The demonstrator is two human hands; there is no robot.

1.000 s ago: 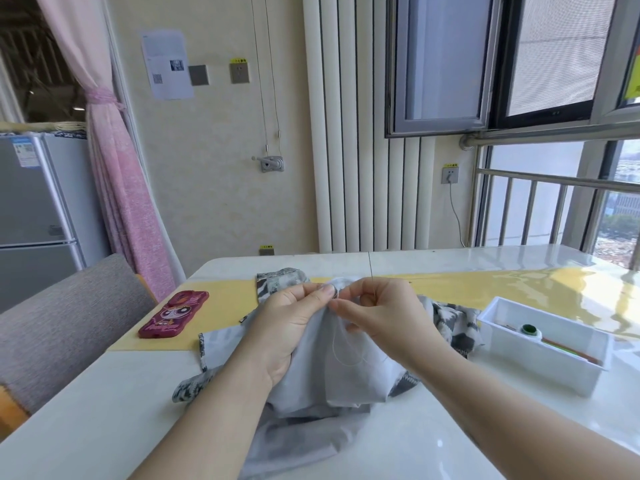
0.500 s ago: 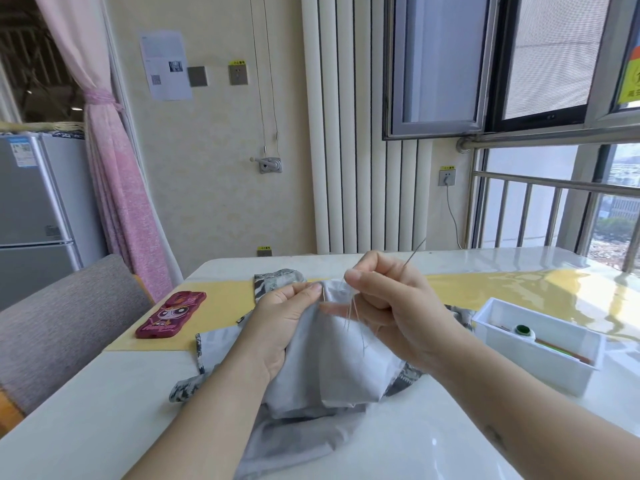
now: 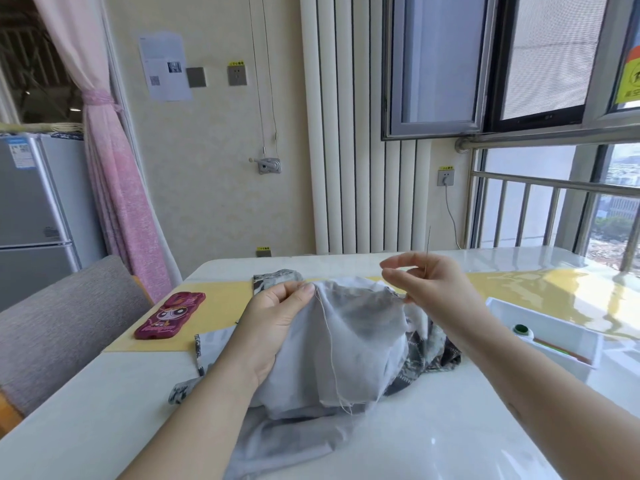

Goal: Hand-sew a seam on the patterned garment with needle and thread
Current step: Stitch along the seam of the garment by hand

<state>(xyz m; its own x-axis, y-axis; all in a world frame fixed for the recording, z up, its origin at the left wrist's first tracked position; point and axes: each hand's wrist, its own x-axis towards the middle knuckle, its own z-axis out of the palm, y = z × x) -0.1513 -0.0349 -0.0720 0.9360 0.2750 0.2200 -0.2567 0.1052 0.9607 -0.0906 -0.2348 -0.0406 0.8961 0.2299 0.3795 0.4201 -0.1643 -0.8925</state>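
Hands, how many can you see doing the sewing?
2. The left hand pinches the top edge of the garment. The right hand is to its right, above the cloth, holding the needle pointing up.

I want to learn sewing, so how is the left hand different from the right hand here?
The left hand grips the pale grey patterned garment, while the right hand pinches a thin metal needle pointing upward. The left hand sits lower, against the cloth; the right hand is higher, two fingers stretched out. Both are bare and over the white table.
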